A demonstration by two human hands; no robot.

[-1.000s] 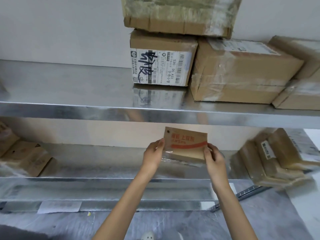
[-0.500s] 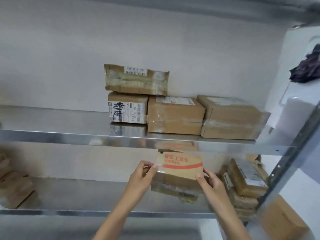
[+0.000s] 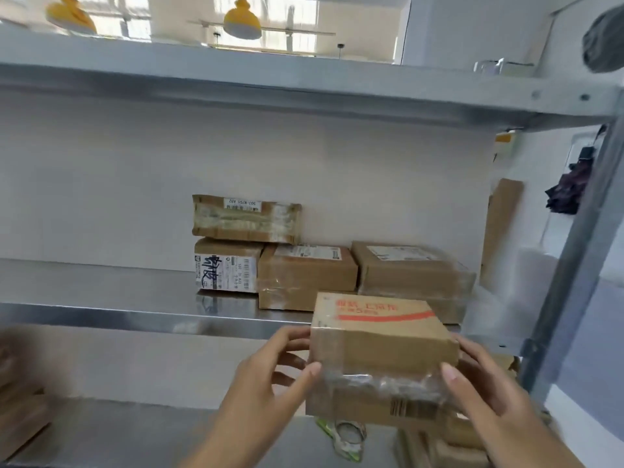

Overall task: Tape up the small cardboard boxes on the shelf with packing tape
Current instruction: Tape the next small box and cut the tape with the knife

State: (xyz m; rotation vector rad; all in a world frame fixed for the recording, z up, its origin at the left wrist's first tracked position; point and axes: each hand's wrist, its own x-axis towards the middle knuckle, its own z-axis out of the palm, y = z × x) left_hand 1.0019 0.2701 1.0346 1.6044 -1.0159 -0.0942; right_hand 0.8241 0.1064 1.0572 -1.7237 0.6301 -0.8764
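Cardboard box (image 3: pixel 381 349), closed, contents hidden; left hand (image 3: pixel 263 383) and right hand (image 3: pixel 486 393) grips hold it.

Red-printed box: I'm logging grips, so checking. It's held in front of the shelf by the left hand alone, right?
Not quite. The head view shows the box held in front of the shelf by both hands: left hand on its left side, right hand on its right.

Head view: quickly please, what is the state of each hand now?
Left hand: closed, grips the left end of the red-printed box.
Right hand: closed, grips the right end of the same box.
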